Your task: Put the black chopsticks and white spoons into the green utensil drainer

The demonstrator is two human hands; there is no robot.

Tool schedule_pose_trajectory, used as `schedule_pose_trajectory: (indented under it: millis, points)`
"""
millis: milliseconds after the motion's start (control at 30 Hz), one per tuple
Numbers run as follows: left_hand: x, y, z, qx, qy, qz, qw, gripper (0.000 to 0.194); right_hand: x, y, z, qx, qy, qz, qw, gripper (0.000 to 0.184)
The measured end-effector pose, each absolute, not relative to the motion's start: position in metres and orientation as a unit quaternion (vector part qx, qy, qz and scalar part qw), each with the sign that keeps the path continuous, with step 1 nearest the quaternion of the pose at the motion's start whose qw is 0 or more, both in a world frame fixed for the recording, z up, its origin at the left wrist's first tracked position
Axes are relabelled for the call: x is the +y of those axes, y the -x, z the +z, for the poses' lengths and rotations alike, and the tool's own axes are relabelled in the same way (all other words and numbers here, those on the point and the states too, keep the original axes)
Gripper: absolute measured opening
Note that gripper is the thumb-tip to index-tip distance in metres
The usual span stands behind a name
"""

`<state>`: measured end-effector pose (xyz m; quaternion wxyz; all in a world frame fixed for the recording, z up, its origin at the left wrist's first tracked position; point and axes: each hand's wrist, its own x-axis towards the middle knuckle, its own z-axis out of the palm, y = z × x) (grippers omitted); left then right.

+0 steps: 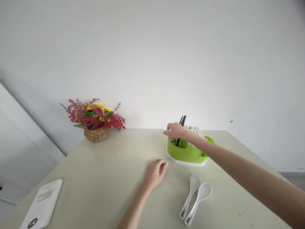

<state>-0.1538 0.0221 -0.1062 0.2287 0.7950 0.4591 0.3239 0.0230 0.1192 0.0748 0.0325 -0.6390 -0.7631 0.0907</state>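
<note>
A green cutlery holder [184, 153] with a white base and a white slotted top stands on the table near the wall. Black chopsticks [183, 121] lean upright in its left compartment. Over that left end hangs my right hand [175, 130], just in front of the chopsticks, its fingers slightly bent and apart; nothing shows between them. My left hand [155, 173] rests on the tabletop, loosely curled and closed, with nothing visible in it. Two white spoons [194, 183] lie side by side in front of the holder, bowls pointing away from me and stickers on their handles.
A wicker basket [96, 134] of red and yellow artificial flowers stands at the back left by the wall. At the near left lies a white flat device [44, 200] with a dark oval on it. The pale table [114, 171] meets the wall behind.
</note>
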Motion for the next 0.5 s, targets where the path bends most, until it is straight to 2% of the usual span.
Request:
schedule_pose_trajectory:
  millis: [133, 333, 433, 500]
  points:
    - [0.022, 0.154, -0.106, 0.460, -0.796, 0.324, 0.222, 0.034, 0.115, -0.030, 0.076, -0.763, 0.640, 0.071, 0.059, 0.050]
    - [0.024, 0.155, -0.107, 0.457, -0.797, 0.325, 0.225, 0.034, 0.076, -0.038, 0.087, -0.806, 0.585, 0.026, 0.092, 0.035]
    - [0.024, 0.155, -0.106, 0.458, -0.799, 0.322, 0.222, 0.033, 0.039, -0.044, 0.087, -0.868, 0.490, 0.021, 0.074, 0.027]
    - [0.023, 0.155, -0.105, 0.462, -0.800, 0.317, 0.216, 0.033, 0.012, -0.051, 0.078, -0.943, 0.332, -0.019, 0.025, 0.025]
